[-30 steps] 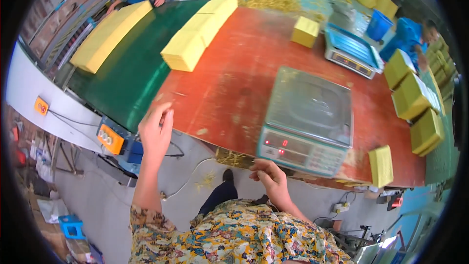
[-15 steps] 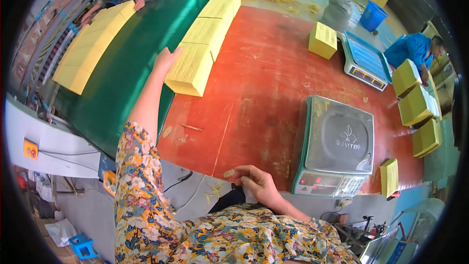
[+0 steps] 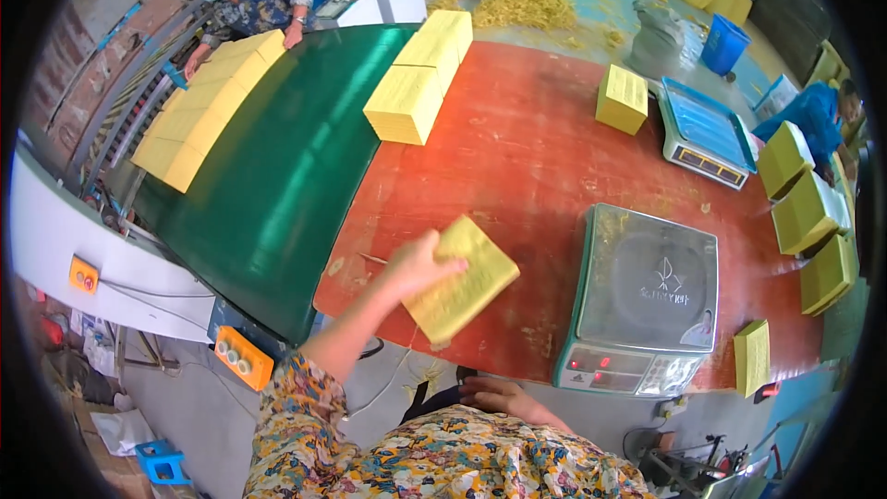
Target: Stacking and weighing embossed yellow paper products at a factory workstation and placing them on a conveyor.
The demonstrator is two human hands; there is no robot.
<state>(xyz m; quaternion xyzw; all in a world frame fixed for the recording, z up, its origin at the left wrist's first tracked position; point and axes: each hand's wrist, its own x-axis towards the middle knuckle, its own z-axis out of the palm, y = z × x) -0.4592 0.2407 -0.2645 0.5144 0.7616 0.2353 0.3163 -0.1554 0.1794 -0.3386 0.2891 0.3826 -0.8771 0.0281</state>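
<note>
Has paper row (image 3: 418, 88) upper centre, digital scale (image 3: 645, 286) lower right; grips paper stack (image 3: 476, 285) by left side with left hand (image 3: 416, 268); holds right hand (image 3: 504, 397) half-open.

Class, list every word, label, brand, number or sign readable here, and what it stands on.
Teal-edged scale, top: pale emblem above writing, not copied here.
Display panel: red digits, not copied.
Keypad: too small to read.
Blue-tray scale: front markings too small to read.
Yellow paper stack in the left hand: nothing legible.
</note>
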